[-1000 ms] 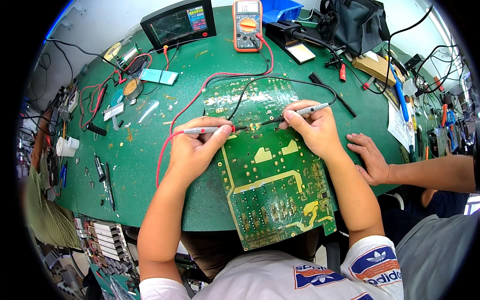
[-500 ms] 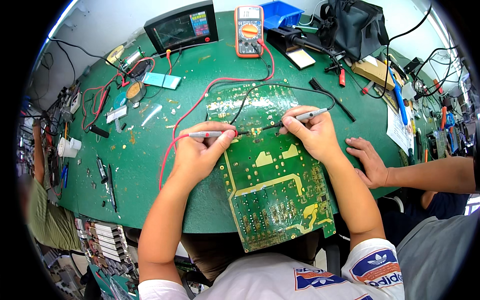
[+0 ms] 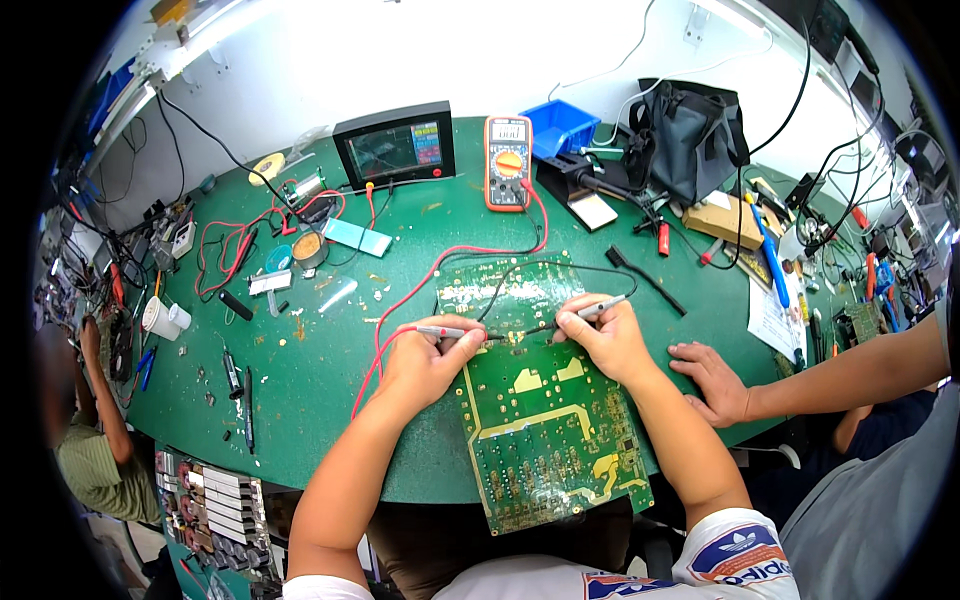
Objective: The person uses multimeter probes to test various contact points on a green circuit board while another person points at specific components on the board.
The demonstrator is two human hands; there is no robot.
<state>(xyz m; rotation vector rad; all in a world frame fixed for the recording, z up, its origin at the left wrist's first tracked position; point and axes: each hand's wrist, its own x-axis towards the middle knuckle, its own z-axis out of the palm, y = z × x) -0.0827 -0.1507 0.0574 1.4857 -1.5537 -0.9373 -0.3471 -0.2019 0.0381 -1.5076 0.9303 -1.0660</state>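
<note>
A large green circuit board point(image 3: 545, 400) lies in front of me, its near end past the table edge. My left hand point(image 3: 432, 358) pinches a test probe point(image 3: 448, 331) with a red lead, its tip at the board's upper middle. In my right hand point(image 3: 600, 335) is the other test probe point(image 3: 603, 306), with a black lead, its tip close to the first one. Whether both tips touch the metal is too small to tell. Both leads run to an orange-rimmed multimeter point(image 3: 508, 163) standing beyond the board, its display lit.
Behind stand a black-framed screen point(image 3: 394, 147), a blue bin point(image 3: 562, 128) and a dark bag point(image 3: 690, 140). A black brush point(image 3: 646, 280) lies right of the board. A co-worker's hand point(image 3: 712, 383) rests on the table at right. Pens point(image 3: 240, 395) and scraps lie left.
The view has tilted up, so more wall shows and the table sits lower. Both hands still hold the probes over the same part of the board. The multimeter's reading differs.
</note>
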